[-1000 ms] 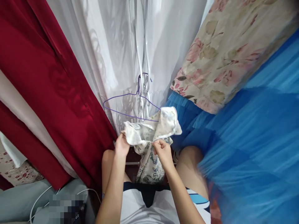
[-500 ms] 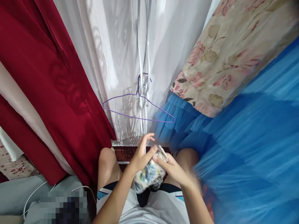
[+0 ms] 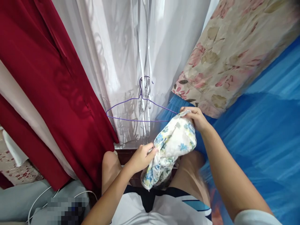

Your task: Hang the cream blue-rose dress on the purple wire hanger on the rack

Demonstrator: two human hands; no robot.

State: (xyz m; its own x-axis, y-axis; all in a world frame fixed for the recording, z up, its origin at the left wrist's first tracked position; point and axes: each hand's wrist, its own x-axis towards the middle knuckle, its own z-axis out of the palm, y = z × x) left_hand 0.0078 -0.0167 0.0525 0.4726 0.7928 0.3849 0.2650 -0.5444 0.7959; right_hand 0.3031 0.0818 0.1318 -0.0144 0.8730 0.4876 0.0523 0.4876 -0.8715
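A bunched white floral garment [image 3: 180, 134] with blue and yellow-green flowers hangs between my two hands, above my lap. Its exact kind is hidden by the folds. My right hand [image 3: 195, 117] grips its upper edge beside the right end of the purple hanger [image 3: 126, 100]. That hanger end is covered by the cloth and hand, so I cannot tell whether it is inside the garment. Lower down, my left hand [image 3: 142, 157] pinches the garment's left side between thumb and fingers. The hanger hangs by its hook from a white metal rack [image 3: 141, 62].
Behind the rack hangs a white curtain [image 3: 112, 62]. Red drapes [image 3: 70, 87] fall on the left. A floral beige cloth [image 3: 225, 62] and blue tulle [image 3: 253, 150] fill the right side. A grey cushioned surface [image 3: 21, 200] with a white cable is at lower left.
My right hand has risen forward and right to the hanger's right end, stretching the garment open. My left hand has stayed low and closed on the cloth.
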